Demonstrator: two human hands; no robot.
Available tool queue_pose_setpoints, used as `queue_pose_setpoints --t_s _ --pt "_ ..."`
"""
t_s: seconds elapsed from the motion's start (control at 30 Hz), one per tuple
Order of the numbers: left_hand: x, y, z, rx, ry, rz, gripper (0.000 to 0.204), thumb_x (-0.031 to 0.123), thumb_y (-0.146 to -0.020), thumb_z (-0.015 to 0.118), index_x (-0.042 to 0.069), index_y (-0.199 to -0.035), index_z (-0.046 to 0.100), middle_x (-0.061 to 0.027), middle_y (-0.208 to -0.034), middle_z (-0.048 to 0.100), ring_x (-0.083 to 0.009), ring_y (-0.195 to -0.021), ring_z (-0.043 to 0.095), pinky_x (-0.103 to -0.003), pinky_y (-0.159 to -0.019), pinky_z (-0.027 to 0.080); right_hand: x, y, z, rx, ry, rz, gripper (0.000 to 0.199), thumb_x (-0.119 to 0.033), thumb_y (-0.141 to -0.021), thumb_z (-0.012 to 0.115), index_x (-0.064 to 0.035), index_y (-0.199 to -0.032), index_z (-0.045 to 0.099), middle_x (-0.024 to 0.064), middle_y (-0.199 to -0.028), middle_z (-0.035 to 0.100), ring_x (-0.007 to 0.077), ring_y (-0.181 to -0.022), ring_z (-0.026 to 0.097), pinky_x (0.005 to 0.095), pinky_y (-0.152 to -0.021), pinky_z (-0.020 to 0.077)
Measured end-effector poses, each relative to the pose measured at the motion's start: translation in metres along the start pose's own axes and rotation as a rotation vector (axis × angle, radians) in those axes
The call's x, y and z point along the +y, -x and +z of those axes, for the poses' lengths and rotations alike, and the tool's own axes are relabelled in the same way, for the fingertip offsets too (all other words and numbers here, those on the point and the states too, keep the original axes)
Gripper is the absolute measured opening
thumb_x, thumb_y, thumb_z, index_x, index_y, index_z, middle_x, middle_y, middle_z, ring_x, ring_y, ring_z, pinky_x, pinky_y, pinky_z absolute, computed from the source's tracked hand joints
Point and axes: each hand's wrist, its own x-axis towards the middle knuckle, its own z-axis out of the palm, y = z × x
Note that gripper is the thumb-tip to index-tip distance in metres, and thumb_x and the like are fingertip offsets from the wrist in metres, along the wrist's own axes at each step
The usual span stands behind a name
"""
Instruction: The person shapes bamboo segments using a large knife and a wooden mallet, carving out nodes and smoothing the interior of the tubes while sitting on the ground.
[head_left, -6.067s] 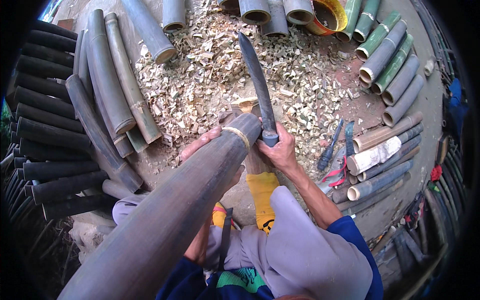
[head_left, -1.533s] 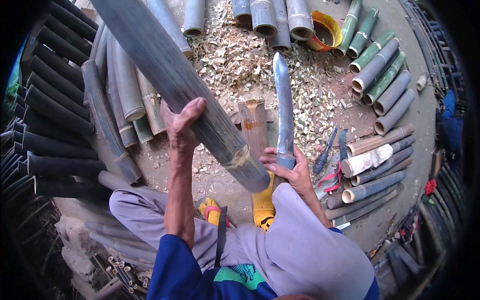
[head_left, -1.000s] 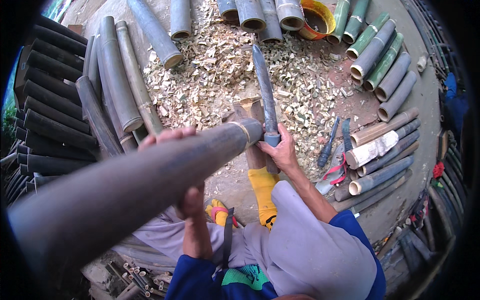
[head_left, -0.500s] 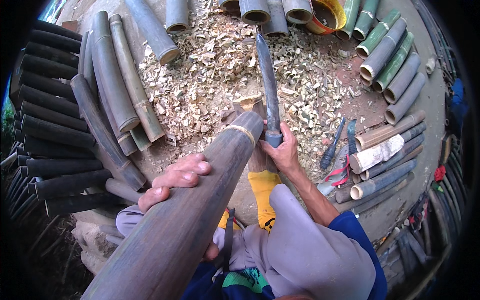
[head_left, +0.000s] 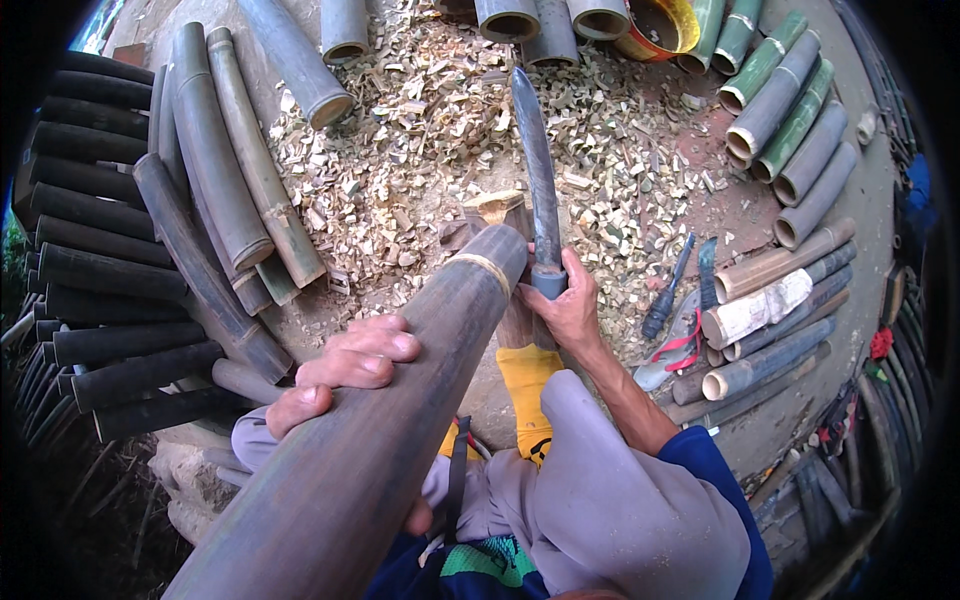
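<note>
A thick dark bamboo pole (head_left: 385,425) slants across my lap from the lower left, its far end near the wooden chopping block (head_left: 497,207). My left hand (head_left: 352,362) is wrapped round the pole; its fingers lie over the left side and the thumb tip shows below. In my right hand (head_left: 565,300), just right of the pole's far end, is a machete (head_left: 537,160) gripped by its grey collar and handle, the dark curved blade pointing away from me. The pole hides part of the block and some of the right fingers.
Wood chips (head_left: 420,150) cover the ground ahead. Bamboo lengths (head_left: 215,140) lie at left, beside stacked dark poles (head_left: 110,270). More cut tubes (head_left: 770,100) lie at right, near a yellow bucket (head_left: 675,40), a dark-handled tool (head_left: 660,305) and a sandal (head_left: 672,355).
The view has shifted slightly. The left fingers sit a little differently on the pole. The machete and right hand have hardly moved.
</note>
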Motion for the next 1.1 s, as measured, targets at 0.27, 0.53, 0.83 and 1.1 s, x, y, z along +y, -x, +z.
queue_pose_setpoints --t_s 0.27,0.53,0.83,1.1 --pt "0.003 -0.004 0.001 -0.068 0.032 -0.022 0.080 0.056 -0.073 0.070 0.005 -0.128 0.040 -0.0181 -0.108 0.058 -0.0382 -0.098 0.061 -0.058 -0.087 0.045 -0.005 0.000 -0.018 -0.023 0.115 -0.179 0.031 -0.008 -0.075 0.072 -0.0026 -0.102 0.058 0.0027 -0.077 0.062 0.0106 -0.065 0.060 0.0254 -0.057 0.0495" --pt "-0.002 -0.006 0.009 0.017 0.097 -0.042 0.043 0.034 -0.093 0.048 0.003 -0.123 0.044 -0.0219 -0.099 0.062 -0.0396 -0.090 0.063 -0.060 -0.084 0.046 -0.026 -0.060 -0.152 -0.410 0.812 -0.710 0.024 -0.012 -0.073 0.070 -0.0073 -0.087 0.052 0.0084 -0.069 0.055 0.0210 -0.055 0.059 0.0343 -0.045 0.0495" --pt "0.003 -0.005 0.023 0.094 -0.017 -0.057 0.065 0.049 -0.081 0.065 0.003 -0.122 0.043 -0.0189 -0.097 0.061 -0.0371 -0.090 0.063 -0.056 -0.084 0.046 -0.061 -0.115 -0.159 -0.737 1.028 -0.743 0.028 -0.015 -0.073 0.068 -0.0103 -0.094 0.050 0.0103 -0.078 0.055 0.0321 -0.069 0.060 0.0449 -0.058 0.0480" --pt "0.003 -0.001 0.020 0.078 0.010 -0.066 0.102 0.068 -0.053 0.077 0.004 -0.123 0.040 -0.0151 -0.098 0.058 -0.0333 -0.092 0.061 -0.052 -0.085 0.046 -0.035 -0.117 -0.237 -0.760 1.399 -0.640 0.011 -0.007 -0.082 0.054 -0.0132 -0.089 0.048 0.0054 -0.068 0.051 0.0175 -0.057 0.050 0.0357 -0.046 0.0427"
